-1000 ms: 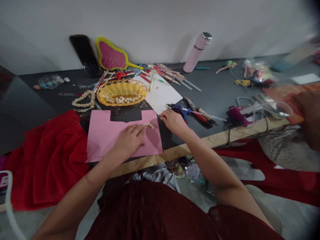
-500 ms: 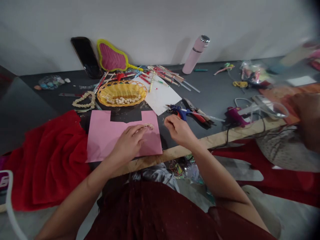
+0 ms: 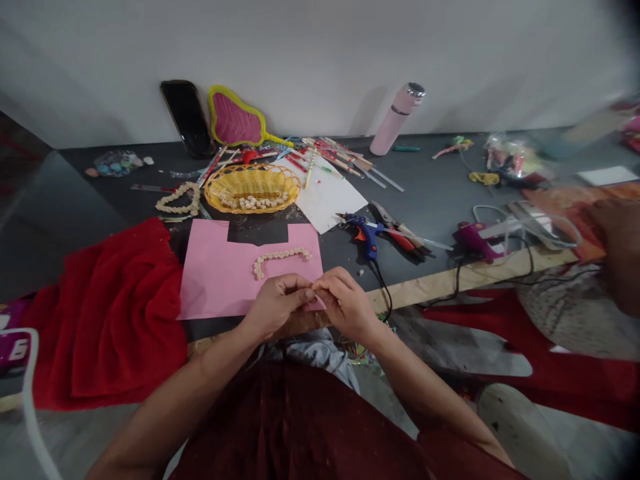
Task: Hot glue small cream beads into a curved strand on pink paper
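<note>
My left hand (image 3: pixel 280 303) and my right hand (image 3: pixel 346 303) meet over the lower right corner of the pink sheet (image 3: pixel 215 273), fingertips pinched together. Whatever they pinch between them is too small to make out. On the sheet, just above my left hand, lies a bent strip of small beige pieces (image 3: pixel 283 254). The yellow basket (image 3: pixel 253 183) behind the sheet holds more such pieces. Right of the sheet is a blue glue gun (image 3: pixel 369 233), with pliers (image 3: pixel 397 230) beside it.
A red cloth (image 3: pixel 110 320) covers the left side. Behind are a phone (image 3: pixel 187 117), a pink bottle (image 3: pixel 397 120), a fan (image 3: pixel 237 120) and sticks on white paper (image 3: pixel 333 200). At the right, another person's hand (image 3: pixel 617 223) is near a purple glue gun (image 3: pixel 480 241).
My left hand has left the beige strip and drawn back toward the table edge. My right hand has come away from beside the glue gun to meet it. The view has shifted slightly.
</note>
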### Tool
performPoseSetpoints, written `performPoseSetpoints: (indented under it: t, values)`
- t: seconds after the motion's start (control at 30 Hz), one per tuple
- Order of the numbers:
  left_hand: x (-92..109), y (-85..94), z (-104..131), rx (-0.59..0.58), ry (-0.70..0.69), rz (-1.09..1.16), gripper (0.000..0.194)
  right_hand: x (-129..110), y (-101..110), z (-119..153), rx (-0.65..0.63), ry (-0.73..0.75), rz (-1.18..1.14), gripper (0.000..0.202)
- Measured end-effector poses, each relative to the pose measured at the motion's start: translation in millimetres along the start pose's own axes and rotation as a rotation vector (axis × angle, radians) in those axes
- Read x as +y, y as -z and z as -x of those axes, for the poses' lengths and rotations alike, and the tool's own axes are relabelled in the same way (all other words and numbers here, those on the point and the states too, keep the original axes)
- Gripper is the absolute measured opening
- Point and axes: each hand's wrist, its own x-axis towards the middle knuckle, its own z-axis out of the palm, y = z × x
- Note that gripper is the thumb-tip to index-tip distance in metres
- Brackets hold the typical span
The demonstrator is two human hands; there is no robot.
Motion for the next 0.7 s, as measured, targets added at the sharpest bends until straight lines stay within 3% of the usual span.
performPoseSetpoints:
  t: [0.07, 0.2, 0.4, 0.53, 0.7]
  values:
    - [3, 4.0, -3, 0.025, -0.039, -0.101, 0.032, 2, 6, -3, -0.018, -0.069, -0.061, 0.019]
    - [15, 10.9, -10, 0.014, -0.158, -0.310, 0.025, 3, 21, -20, 0.076, -0.179, -0.142, 0.025]
    - [37, 18.6, -31, 0.111, -0.433, -0.692, 0.022, 3, 23, -54, -0.211, -0.194, -0.309, 0.035]
    - [43, 26.1, -51, 0.198, -0.627, -0.936, 0.019, 17, 14, -72, -0.161, -0.251, -0.385, 0.046]
    - [42, 28.4, -73, 0.254, -0.629, -0.978, 0.020, 33, 13, -94, -0.189, -0.280, -0.416, 0.055]
